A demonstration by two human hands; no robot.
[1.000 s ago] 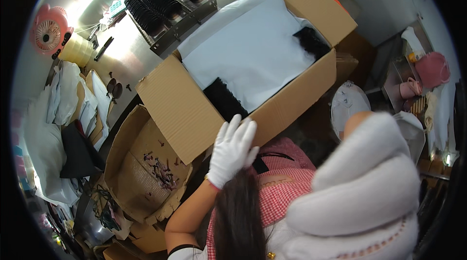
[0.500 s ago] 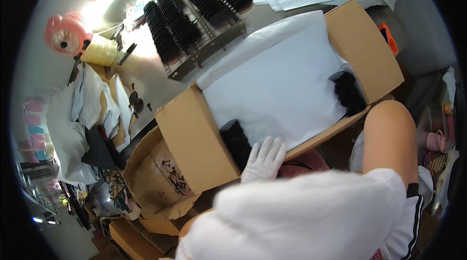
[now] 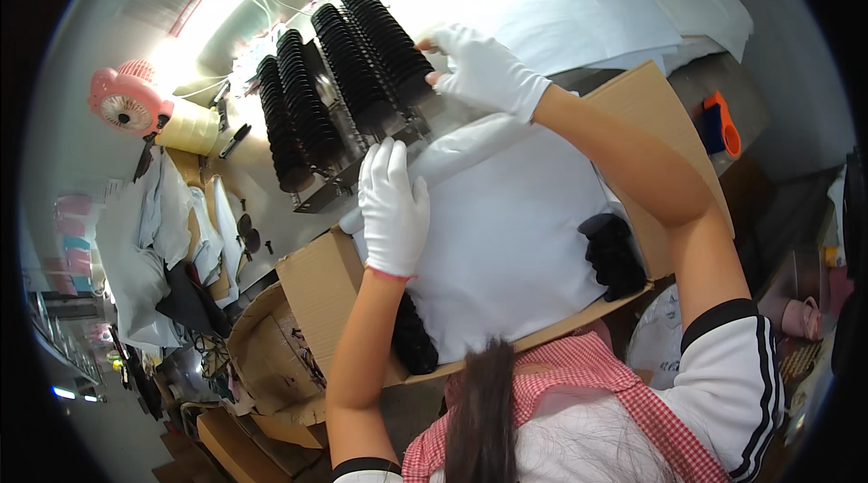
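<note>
My left hand (image 3: 393, 212), in a white glove, is raised over the left part of a cardboard box with fingers stretched out. Its fingertips are at the front edge of a metal rack (image 3: 336, 177). My right hand (image 3: 488, 71) wears a white glove with bare thumb and fingertip. Its thumb and forefinger are apart beside the rightmost row of black discs (image 3: 384, 31); whether they touch it I cannot tell. Several such rows stand on the rack. White sheeting (image 3: 515, 230) covers the inside of the open cardboard box (image 3: 312, 279). Black stacked pieces (image 3: 613, 252) lie at the box's right end, others (image 3: 416, 338) at its left.
An orange and blue tape dispenser (image 3: 721, 126) lies to the right of the box. White sheets (image 3: 579, 8) cover the far table. To the left are a pink fan (image 3: 127, 103), tape rolls (image 3: 188, 128), a black marker (image 3: 235, 140) and a torn carton (image 3: 262, 347).
My left hand has risen from the box's near edge to the rack's front. My right hand has come into view at the right row. My body has moved back from over the box.
</note>
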